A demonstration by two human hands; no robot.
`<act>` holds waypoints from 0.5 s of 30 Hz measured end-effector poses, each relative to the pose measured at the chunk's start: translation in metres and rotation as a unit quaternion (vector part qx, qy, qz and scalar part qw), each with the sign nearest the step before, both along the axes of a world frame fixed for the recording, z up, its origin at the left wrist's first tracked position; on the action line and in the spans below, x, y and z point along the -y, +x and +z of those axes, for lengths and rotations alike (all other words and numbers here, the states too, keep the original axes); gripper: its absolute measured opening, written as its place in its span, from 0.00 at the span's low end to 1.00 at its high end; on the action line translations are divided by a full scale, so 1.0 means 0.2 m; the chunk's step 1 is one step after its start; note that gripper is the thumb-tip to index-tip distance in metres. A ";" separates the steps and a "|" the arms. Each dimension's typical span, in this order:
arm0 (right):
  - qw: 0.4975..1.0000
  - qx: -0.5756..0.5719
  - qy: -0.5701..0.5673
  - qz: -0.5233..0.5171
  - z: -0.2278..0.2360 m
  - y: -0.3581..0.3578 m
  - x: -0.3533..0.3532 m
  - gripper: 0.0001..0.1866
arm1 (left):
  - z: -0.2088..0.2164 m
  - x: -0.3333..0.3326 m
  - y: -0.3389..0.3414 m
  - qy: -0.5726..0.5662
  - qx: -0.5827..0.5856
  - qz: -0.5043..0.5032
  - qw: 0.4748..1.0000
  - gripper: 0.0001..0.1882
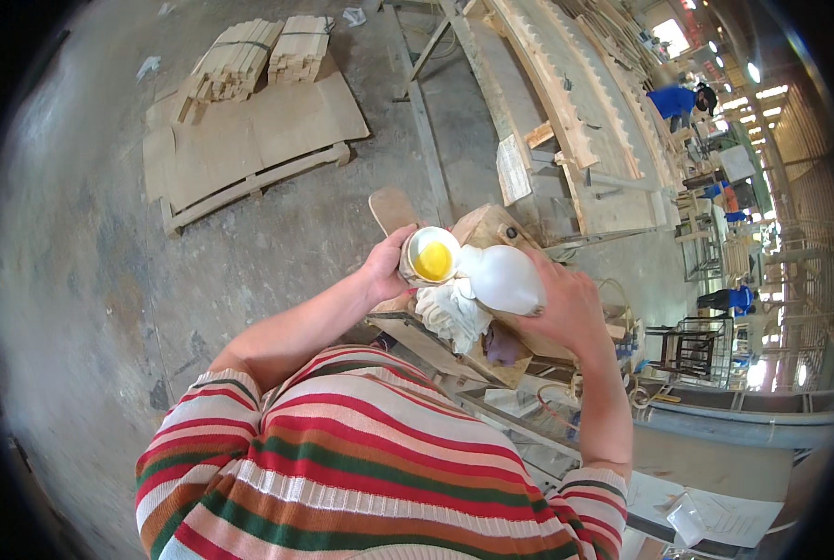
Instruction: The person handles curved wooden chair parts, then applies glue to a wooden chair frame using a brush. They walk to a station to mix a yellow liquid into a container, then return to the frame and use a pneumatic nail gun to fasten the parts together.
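My left hand [386, 268] is closed round a small white cup [450, 239] with yellow liquid [432, 262] in it. In my right hand [571, 306] is a white translucent plastic bottle [505, 280], tipped over with its neck at the cup's right rim. Whether liquid is running from the bottle, I cannot tell. Just below the cup and bottle lies a crumpled white cloth [454, 319] on a wooden box-like stand [490, 369]. A purplish cloth [505, 345] sits beside it. A flat, round-ended wooden piece [394, 209] shows behind the cup.
Bundled wooden strips [235, 61] rest on a board-topped pallet [258, 135] at the far left. A long rack of notched timber [548, 84] stands ahead to the right. People in blue [671, 101] are farther right, near a dark metal frame [688, 350].
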State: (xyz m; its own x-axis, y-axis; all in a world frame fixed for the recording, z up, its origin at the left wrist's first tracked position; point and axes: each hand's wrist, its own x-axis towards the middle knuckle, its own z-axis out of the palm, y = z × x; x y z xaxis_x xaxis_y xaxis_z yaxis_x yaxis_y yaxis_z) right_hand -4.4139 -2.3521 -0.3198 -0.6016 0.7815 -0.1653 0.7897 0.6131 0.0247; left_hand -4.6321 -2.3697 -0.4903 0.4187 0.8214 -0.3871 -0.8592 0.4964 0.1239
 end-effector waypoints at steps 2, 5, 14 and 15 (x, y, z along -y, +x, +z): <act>1.000 0.020 -0.003 -0.004 0.02 -0.04 0.01 0.42 | -0.03 0.00 0.00 -0.011 0.022 0.014 1.000 0.22; 1.000 0.011 -0.004 -0.003 0.02 -0.06 0.02 0.43 | -0.06 0.01 -0.02 -0.012 0.050 0.006 0.999 0.18; 0.999 0.049 0.018 0.006 0.06 -0.10 0.04 0.42 | -0.01 0.04 -0.04 -0.017 0.013 0.004 1.000 0.22; 0.999 0.044 0.019 0.008 0.06 -0.09 0.04 0.43 | -0.02 0.04 -0.04 -0.011 0.010 0.003 1.000 0.22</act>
State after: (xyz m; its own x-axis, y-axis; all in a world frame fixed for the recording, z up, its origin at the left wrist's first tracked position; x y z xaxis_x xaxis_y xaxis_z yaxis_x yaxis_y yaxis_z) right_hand -4.4325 -2.3597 -0.3073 -0.5982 0.7788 -0.1890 0.7739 0.6226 0.1162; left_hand -4.6406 -2.3778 -0.4939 0.4212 0.8159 -0.3960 -0.8648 0.4929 0.0959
